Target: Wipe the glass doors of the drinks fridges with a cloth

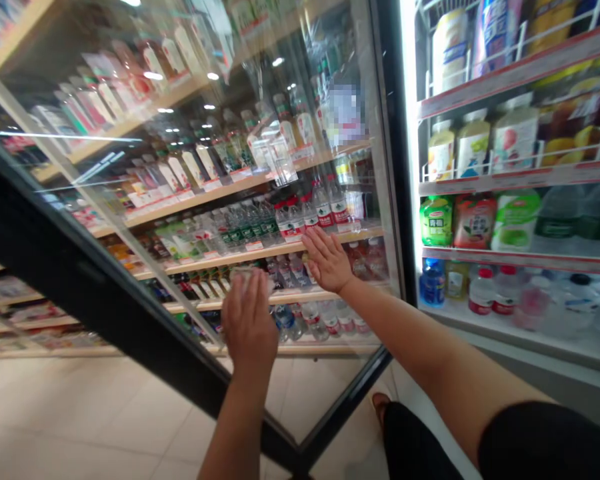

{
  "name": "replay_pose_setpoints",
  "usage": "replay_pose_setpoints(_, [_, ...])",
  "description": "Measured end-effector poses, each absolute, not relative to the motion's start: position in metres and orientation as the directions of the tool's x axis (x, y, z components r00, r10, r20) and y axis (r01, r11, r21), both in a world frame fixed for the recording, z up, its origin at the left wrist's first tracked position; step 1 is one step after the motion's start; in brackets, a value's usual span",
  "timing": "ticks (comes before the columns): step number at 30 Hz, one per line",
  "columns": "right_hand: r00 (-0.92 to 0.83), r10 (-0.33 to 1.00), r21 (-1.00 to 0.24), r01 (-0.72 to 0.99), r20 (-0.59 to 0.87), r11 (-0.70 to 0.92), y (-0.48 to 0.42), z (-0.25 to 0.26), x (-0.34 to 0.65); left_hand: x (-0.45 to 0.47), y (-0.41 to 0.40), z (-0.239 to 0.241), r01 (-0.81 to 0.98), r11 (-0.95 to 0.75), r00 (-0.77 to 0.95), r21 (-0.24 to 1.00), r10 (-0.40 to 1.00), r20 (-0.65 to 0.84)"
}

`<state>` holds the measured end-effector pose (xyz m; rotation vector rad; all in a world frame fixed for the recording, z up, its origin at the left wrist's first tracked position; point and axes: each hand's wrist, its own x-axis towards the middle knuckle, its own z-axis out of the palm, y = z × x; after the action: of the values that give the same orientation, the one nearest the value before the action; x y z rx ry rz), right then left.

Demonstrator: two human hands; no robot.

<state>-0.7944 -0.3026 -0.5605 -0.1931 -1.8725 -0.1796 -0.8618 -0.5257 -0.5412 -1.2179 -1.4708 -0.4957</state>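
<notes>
A glass cooler door (190, 200) with a black frame stands swung open to the left of the lit cooler. My right hand (327, 260) lies flat on the glass, fingers stretched out and apart. My left hand (249, 323) is raised in front of the glass lower down, fingers straight and close together, slightly blurred; whether it touches the pane I cannot tell. Neither hand holds anything. Through and reflected in the glass I see rows of bottles (300, 213) on wooden shelves.
To the right, the open cooler (517, 180) shows wire shelves with cartons, green drink packs and water bottles. The door's black bottom edge (330, 420) runs diagonally over a pale tiled floor (80, 413). My foot (380, 405) shows near the door's lower corner.
</notes>
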Motion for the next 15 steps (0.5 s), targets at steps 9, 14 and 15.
replay_pose_setpoints(9, [-0.283, 0.033, 0.032, 0.221, 0.958, 0.975, -0.303, -0.561, -0.796, -0.863, -0.558, -0.617, 0.798, 0.594, -0.074, -0.105, 0.270, 0.960])
replay_pose_setpoints(14, [-0.294, 0.058, 0.011, 0.229, 0.954, 0.973, -0.303, -0.562, -0.797, -0.869, -0.539, -0.556, 0.852, 0.521, -0.038, -0.053, 0.163, 0.986])
replay_pose_setpoints(15, [-0.295, 0.056, 0.014, 0.230, 0.954, 0.973, -0.303, -0.561, -0.797, -0.869, -0.531, -0.545, 0.866, 0.496, -0.027, -0.062, 0.170, 0.985])
